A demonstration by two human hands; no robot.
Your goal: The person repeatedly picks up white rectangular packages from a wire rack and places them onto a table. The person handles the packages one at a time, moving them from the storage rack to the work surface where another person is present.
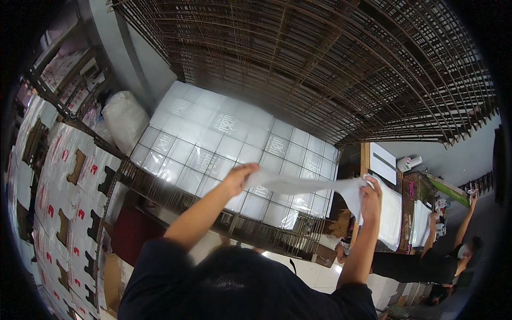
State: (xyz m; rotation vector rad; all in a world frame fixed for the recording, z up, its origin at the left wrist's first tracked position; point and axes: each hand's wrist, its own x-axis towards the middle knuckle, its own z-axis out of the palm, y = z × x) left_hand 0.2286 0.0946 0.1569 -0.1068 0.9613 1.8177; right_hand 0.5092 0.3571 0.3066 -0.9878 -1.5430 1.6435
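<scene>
Translucent white sheet point(296, 185), centre of the frame, held between two hands; the left hand point(238, 180) pinches its left end; the right hand point(372, 199) grips its right end; beyond, printed plastic sheets point(208, 136) lie on a wire rack point(230, 221); brown wire grids point(304, 58) fill the upper frame; co-worker point(408, 266), lower right.

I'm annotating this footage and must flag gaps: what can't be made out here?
Translucent sheet: fine detail, blurred in the head view.
Printed sheets: partly hidden in the head view by the translucent sheet and left hand.
Wire racks: far extent, cut off by the head view's top edge.
Co-worker's far-right hand: grip too small to tell, head view.
</scene>
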